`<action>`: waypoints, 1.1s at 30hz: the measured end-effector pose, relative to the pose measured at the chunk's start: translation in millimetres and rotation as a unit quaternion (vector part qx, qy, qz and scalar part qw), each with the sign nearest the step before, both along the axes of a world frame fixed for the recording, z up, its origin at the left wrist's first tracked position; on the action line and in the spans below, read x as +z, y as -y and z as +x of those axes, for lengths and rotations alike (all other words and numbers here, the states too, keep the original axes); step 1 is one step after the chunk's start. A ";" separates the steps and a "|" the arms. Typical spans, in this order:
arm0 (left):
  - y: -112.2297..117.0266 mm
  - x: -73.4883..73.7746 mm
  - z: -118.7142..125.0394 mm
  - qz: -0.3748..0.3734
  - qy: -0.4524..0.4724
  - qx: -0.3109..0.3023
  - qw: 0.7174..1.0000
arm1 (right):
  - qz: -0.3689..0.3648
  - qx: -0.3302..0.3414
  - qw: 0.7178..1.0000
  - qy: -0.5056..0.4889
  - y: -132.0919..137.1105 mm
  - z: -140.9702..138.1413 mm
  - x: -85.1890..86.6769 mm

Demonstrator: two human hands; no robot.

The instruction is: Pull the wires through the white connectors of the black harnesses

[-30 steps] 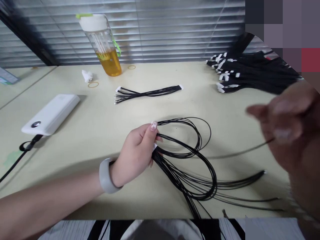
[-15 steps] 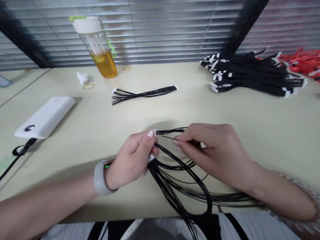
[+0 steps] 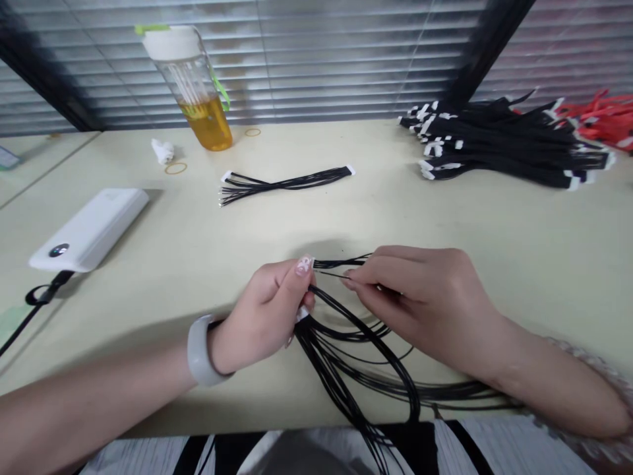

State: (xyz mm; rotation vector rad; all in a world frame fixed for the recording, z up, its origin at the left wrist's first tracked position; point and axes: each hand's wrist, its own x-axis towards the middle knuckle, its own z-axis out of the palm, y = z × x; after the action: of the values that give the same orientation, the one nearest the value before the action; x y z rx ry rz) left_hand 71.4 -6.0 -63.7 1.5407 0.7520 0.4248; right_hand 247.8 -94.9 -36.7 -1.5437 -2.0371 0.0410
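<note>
My left hand point(image 3: 270, 310) is closed around white plug connectors, pinching a small white connector point(image 3: 312, 262) between thumb and fingers. A second white connector point(image 3: 302, 314) pokes out below its fingers. Black wires point(image 3: 368, 330) run from this hand to the right in loops and down over the front edge of the table. Between thumb and forefinger, my right hand point(image 3: 420, 300) pinches one thin black wire point(image 3: 332, 274), its tip beside the small connector. Whether the tip is inside the connector I cannot tell. The other wires of that connector pass behind my right hand.
A black wire harness point(image 3: 287, 181) lies behind my hands. A pile of black harnesses point(image 3: 504, 145) and red ones point(image 3: 601, 119) is at the back right. A bottle point(image 3: 200, 99), crumpled tissue point(image 3: 162, 151), rubber bands point(image 3: 176, 168) and a power bank point(image 3: 89, 229) stand or lie leftward.
Both hands have shifted very slightly to the right in view. The wire tip in my right hand stays close to the small connector. Both grips are unchanged.
</note>
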 end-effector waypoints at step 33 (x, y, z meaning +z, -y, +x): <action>-0.2 -3.5 10.9 0.105 -0.022 0.092 0.990 | -0.354 0.048 0.925 -0.132 8.8 -21.7 14.8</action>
State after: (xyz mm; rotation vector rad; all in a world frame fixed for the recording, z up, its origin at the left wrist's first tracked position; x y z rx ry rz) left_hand 82.3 -5.8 -67.2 1.6881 0.9108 0.6239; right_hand 226.0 -103.7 -21.9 -1.7068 -1.9672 1.0677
